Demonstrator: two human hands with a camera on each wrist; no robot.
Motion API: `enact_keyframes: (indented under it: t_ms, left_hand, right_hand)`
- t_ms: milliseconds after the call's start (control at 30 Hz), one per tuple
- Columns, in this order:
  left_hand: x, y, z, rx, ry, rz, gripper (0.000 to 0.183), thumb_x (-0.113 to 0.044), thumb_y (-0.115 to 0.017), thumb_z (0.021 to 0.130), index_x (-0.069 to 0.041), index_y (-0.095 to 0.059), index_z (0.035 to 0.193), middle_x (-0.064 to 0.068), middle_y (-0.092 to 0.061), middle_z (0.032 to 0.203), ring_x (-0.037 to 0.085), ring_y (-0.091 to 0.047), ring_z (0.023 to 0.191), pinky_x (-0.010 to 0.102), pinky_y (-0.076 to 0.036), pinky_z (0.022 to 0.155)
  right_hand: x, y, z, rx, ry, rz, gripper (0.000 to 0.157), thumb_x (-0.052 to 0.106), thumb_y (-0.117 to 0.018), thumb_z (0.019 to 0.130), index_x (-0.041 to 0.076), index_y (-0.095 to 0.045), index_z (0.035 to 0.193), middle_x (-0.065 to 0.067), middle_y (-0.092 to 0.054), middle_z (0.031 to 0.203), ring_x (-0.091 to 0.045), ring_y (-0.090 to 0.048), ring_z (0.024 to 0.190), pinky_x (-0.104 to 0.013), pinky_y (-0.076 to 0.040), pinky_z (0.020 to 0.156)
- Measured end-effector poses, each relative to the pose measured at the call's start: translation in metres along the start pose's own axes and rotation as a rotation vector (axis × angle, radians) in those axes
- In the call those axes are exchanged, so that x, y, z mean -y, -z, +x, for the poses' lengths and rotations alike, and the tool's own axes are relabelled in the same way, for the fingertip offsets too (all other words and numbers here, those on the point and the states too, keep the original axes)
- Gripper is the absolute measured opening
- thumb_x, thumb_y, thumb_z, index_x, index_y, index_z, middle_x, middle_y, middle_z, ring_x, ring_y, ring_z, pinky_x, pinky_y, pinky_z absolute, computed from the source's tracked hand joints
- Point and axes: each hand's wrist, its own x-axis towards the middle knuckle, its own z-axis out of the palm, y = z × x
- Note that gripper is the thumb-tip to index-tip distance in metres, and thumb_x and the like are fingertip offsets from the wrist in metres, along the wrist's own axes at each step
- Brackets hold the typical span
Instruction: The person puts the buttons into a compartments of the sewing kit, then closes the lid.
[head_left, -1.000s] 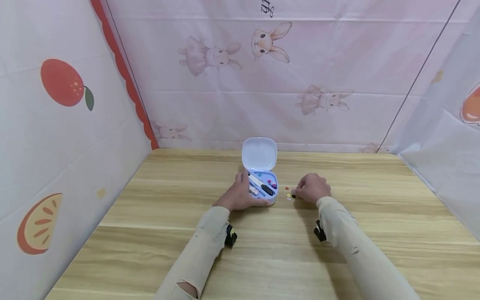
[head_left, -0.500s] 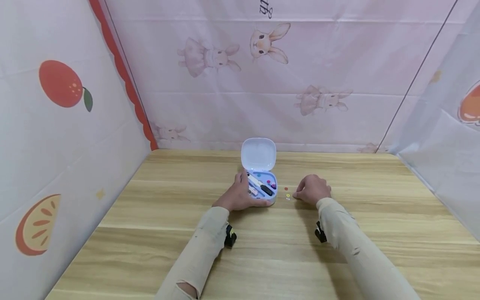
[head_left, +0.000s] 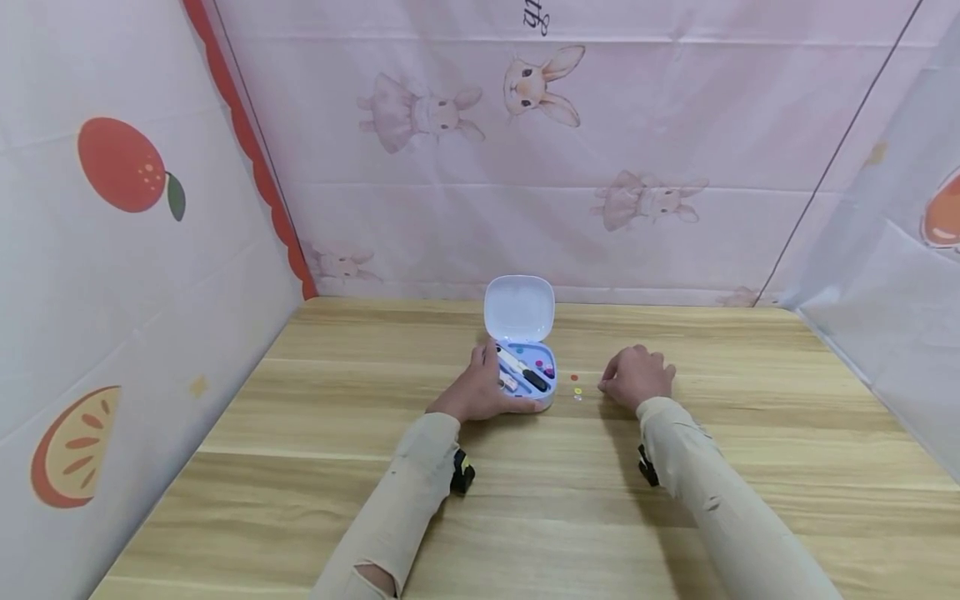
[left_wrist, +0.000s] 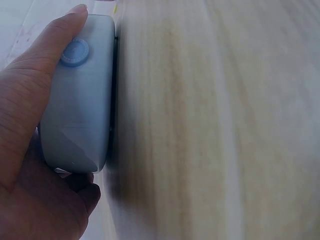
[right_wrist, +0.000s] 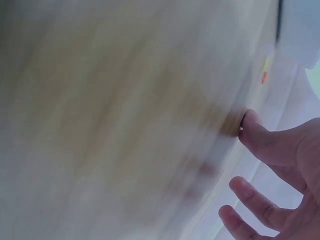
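A small light-blue sewing box stands on the table with its white lid raised. My left hand grips the box's left side and front, fingers behind and thumb along the front wall. Inside lie a white tool with a black end and several coloured buttons. Right of the box, my right hand pinches a small black button between thumb and forefinger, low over the table; its other fingers are spread. Between hand and box lie a red button, a yellow button and a whitish button.
The wood-grain table runs back to a pink curtain printed with rabbits. White sheets with fruit prints hang at the left and right sides. Each wrist carries a black camera mount.
The black button beside the yellow one has left its spot, pinched in my right hand. That hand has drawn slightly to the right. My left hand and the box have stayed put.
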Motion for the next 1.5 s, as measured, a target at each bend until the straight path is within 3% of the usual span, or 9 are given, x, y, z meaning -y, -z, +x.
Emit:
enact_keyframes:
  t_ms: [400,800,1067,1200,1333,1500]
  left_hand:
    - [-0.001,0.0,0.0,0.002,-0.006,-0.016,0.137,-0.062,-0.085,0.071,-0.011,0.003,0.163,0.015,-0.015,0.161,0.032,-0.043,0.127,0.049,-0.04,0.108]
    - [0.002,-0.002,0.003,-0.009,-0.009,0.004,0.138,-0.065,-0.084,0.07,-0.014,0.004,0.163,0.014,-0.015,0.161,0.032,-0.043,0.126,0.048,-0.041,0.108]
    - [0.001,-0.002,0.002,-0.008,0.002,0.011,0.138,-0.066,-0.084,0.071,-0.012,0.003,0.163,0.014,-0.015,0.161,0.032,-0.043,0.126,0.048,-0.04,0.108]
    - [0.0,-0.002,0.001,-0.01,0.004,0.018,0.137,-0.066,-0.083,0.07,-0.014,0.003,0.163,0.012,-0.015,0.161,0.031,-0.043,0.127,0.047,-0.041,0.108]
    - [0.0,-0.002,0.002,-0.006,0.007,0.029,0.138,-0.068,-0.083,0.07,-0.015,0.004,0.163,0.012,-0.015,0.161,0.029,-0.043,0.127,0.046,-0.041,0.108]
    - [0.001,-0.001,0.003,-0.003,0.016,0.036,0.14,-0.069,-0.082,0.069,-0.014,0.005,0.163,0.013,-0.012,0.163,0.031,-0.042,0.13,0.047,-0.039,0.11]
  right_hand:
    - [-0.003,-0.002,0.003,-0.037,0.01,-0.02,0.004,0.011,-0.079,0.083,0.008,-0.079,0.085,-0.022,-0.064,0.111,-0.05,-0.05,0.108,-0.074,-0.028,0.097]
    - [-0.001,-0.003,0.004,-0.05,0.04,-0.061,0.012,0.001,-0.064,0.08,0.002,-0.076,0.083,-0.025,-0.062,0.109,-0.053,-0.049,0.111,-0.072,-0.03,0.097]
    - [-0.001,-0.004,0.004,-0.031,0.06,-0.071,0.019,-0.003,-0.053,0.081,0.004,-0.066,0.07,-0.026,-0.061,0.107,-0.052,-0.049,0.107,-0.071,-0.03,0.097]
    - [0.002,-0.004,0.004,-0.021,0.071,-0.055,0.022,-0.004,-0.049,0.078,0.008,-0.057,0.061,-0.024,-0.06,0.105,-0.048,-0.05,0.1,-0.065,-0.036,0.092]
    - [0.007,-0.002,0.005,-0.039,0.1,-0.02,0.018,-0.001,-0.056,0.076,0.008,-0.063,0.063,-0.021,-0.062,0.104,-0.043,-0.053,0.101,-0.061,-0.04,0.092]
    - [0.02,0.002,0.008,-0.074,0.135,0.08,0.013,0.007,-0.065,0.085,0.003,-0.076,0.078,-0.018,-0.067,0.102,-0.036,-0.056,0.097,-0.054,-0.044,0.088]
